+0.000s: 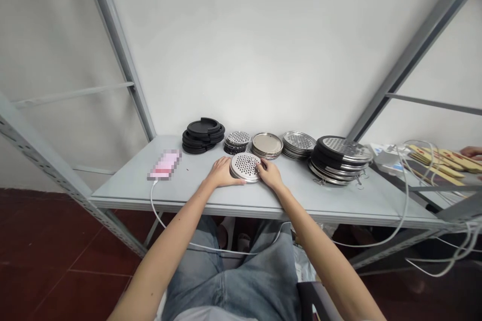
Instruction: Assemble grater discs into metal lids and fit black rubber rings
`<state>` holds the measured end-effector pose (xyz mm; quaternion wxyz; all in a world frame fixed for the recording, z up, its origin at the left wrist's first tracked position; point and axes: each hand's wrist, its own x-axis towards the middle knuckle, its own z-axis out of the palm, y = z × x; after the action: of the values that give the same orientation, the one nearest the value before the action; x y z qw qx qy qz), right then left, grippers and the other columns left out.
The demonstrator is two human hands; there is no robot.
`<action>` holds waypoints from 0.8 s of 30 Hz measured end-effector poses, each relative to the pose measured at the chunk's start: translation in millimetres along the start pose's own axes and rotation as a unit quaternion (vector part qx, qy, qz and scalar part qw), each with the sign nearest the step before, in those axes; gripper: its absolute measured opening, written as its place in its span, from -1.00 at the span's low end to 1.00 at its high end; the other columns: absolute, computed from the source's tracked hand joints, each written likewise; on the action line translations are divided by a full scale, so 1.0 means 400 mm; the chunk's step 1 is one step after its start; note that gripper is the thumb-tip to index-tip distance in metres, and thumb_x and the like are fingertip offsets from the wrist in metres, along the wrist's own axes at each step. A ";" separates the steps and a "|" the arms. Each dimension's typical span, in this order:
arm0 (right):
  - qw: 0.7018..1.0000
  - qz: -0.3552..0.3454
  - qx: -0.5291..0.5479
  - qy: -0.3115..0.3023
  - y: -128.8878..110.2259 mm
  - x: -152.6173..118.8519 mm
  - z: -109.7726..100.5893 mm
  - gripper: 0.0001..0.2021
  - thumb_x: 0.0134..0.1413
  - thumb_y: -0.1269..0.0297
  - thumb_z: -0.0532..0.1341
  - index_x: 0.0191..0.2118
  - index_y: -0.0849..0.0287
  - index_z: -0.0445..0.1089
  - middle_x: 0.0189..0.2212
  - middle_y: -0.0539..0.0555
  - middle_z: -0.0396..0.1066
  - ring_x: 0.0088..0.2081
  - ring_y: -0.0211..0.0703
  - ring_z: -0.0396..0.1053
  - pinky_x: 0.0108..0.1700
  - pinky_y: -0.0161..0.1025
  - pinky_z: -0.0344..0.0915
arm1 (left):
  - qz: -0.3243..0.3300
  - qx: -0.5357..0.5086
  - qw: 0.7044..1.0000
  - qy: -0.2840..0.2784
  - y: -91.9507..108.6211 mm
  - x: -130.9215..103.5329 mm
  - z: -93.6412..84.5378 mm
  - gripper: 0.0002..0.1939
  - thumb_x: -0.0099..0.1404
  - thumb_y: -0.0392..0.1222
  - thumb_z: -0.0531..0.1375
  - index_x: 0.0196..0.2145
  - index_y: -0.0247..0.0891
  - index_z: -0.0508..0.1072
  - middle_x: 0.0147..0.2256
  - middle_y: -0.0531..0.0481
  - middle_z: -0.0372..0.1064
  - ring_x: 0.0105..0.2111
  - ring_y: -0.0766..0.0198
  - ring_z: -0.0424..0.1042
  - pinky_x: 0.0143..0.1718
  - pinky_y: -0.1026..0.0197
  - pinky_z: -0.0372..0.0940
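Observation:
A round perforated metal disc (pixel 245 166) with a plain steel rim lies in front of me at the middle of the table. My left hand (pixel 221 172) curls round its left edge, the thumb along the near rim. From the right side, my right hand (pixel 270 174) grips the same disc with fingers bent at its edge. Just behind it stand a short stack of small perforated discs (pixel 238 138), a stack of plain metal discs (pixel 267 144) and a stack of rimmed perforated discs (pixel 298 141).
Black rings (pixel 203 134) are piled at the back left. At right stands a stack of black-and-steel round pieces (pixel 339 158) with small metal loops. A phone (pixel 164 164) lies left, its white cable (pixel 152 198) hanging over the table edge. Another person's hand (pixel 471 152) shows far right.

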<state>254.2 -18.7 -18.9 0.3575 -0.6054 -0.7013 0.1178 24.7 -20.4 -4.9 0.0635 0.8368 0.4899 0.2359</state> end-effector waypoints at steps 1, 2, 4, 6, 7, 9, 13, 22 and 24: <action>1.000 0.000 -0.001 0.000 0.001 0.001 0.001 -0.65 0.23 0.11 0.06 -0.06 0.20 0.46 -0.21 0.16 0.53 -0.18 -0.04 0.43 -0.16 -0.25 0.23 | 0.000 0.001 1.000 0.002 0.001 0.000 0.000 -0.02 -0.17 0.46 0.31 0.06 -0.24 0.31 -0.01 -0.21 0.36 0.08 -0.13 0.29 0.13 -0.05 0.17; 1.000 -0.001 -0.002 0.000 0.002 0.001 0.001 -0.65 0.23 0.12 0.06 -0.06 0.20 0.46 -0.21 0.16 0.53 -0.19 -0.05 0.43 -0.16 -0.26 0.23 | -0.001 0.001 1.000 0.004 0.001 -0.001 0.000 -0.02 -0.18 0.46 0.31 0.06 -0.24 0.31 -0.01 -0.21 0.36 0.08 -0.14 0.29 0.13 -0.05 0.18; 1.000 -0.003 -0.001 0.000 0.003 0.002 0.002 -0.66 0.23 0.13 0.06 -0.08 0.20 0.46 -0.21 0.16 0.53 -0.19 -0.06 0.42 -0.17 -0.27 0.22 | -0.005 0.000 1.000 0.007 0.002 -0.003 0.000 -0.02 -0.18 0.46 0.31 0.07 -0.23 0.31 0.01 -0.22 0.36 0.09 -0.14 0.28 0.13 -0.06 0.17; 1.000 -0.006 0.000 0.001 0.003 0.003 0.002 -0.66 0.23 0.13 0.06 -0.09 0.20 0.46 -0.22 0.15 0.53 -0.20 -0.07 0.42 -0.18 -0.28 0.22 | -0.009 -0.005 1.000 0.011 0.002 -0.005 0.000 0.00 -0.18 0.45 0.32 0.09 -0.22 0.29 0.04 -0.21 0.34 0.11 -0.14 0.26 0.14 -0.06 0.17; 1.000 -0.008 0.002 0.001 0.002 0.003 0.001 -0.66 0.23 0.13 0.05 -0.09 0.19 0.46 -0.23 0.15 0.53 -0.21 -0.08 0.42 -0.19 -0.28 0.21 | -0.010 -0.008 1.000 0.013 0.002 -0.005 0.000 0.01 -0.19 0.45 0.33 0.10 -0.22 0.28 0.06 -0.21 0.34 0.12 -0.14 0.26 0.14 -0.05 0.16; 1.000 -0.011 0.001 -0.002 0.001 0.003 0.001 -0.66 0.23 0.12 0.05 -0.09 0.19 0.46 -0.24 0.14 0.53 -0.22 -0.08 0.41 -0.20 -0.29 0.21 | -0.011 -0.013 1.000 0.014 0.002 -0.006 -0.001 0.02 -0.18 0.44 0.33 0.12 -0.22 0.26 0.07 -0.21 0.33 0.12 -0.13 0.26 0.15 -0.05 0.16; 1.000 -0.013 -0.013 -0.006 -0.003 0.003 -0.001 -0.66 0.23 0.11 0.04 -0.12 0.19 0.46 -0.27 0.14 0.53 -0.23 -0.09 0.40 -0.22 -0.30 0.19 | -0.016 -0.018 1.000 0.010 0.005 -0.006 -0.005 0.03 -0.17 0.42 0.34 0.15 -0.20 0.23 0.07 -0.20 0.34 0.11 -0.13 0.28 0.14 -0.05 0.17; 0.999 -0.007 -0.032 -0.011 -0.004 0.002 -0.001 -0.65 0.24 0.11 0.05 -0.09 0.20 0.46 -0.21 0.15 0.53 -0.18 -0.08 0.42 -0.17 -0.29 0.20 | -0.033 -0.038 0.999 -0.013 0.009 -0.011 -0.010 0.17 -0.18 0.41 0.35 0.25 -0.26 0.08 0.14 -0.30 0.27 0.17 -0.21 0.24 0.16 -0.09 0.15; 0.999 -0.007 -0.036 -0.007 -0.002 0.003 0.001 -0.64 0.24 0.10 0.05 -0.08 0.21 0.46 -0.17 0.18 0.53 -0.15 -0.05 0.43 -0.14 -0.27 0.21 | -0.039 -0.036 0.998 -0.022 0.008 -0.011 -0.009 0.22 -0.17 0.43 0.33 0.28 -0.28 0.04 0.20 -0.34 0.21 0.22 -0.22 0.17 0.19 -0.10 0.10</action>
<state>253.4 -17.7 -18.1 0.3308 -0.6121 -0.7120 0.0941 23.7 -26.3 -2.2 0.1138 0.8192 0.5119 0.2323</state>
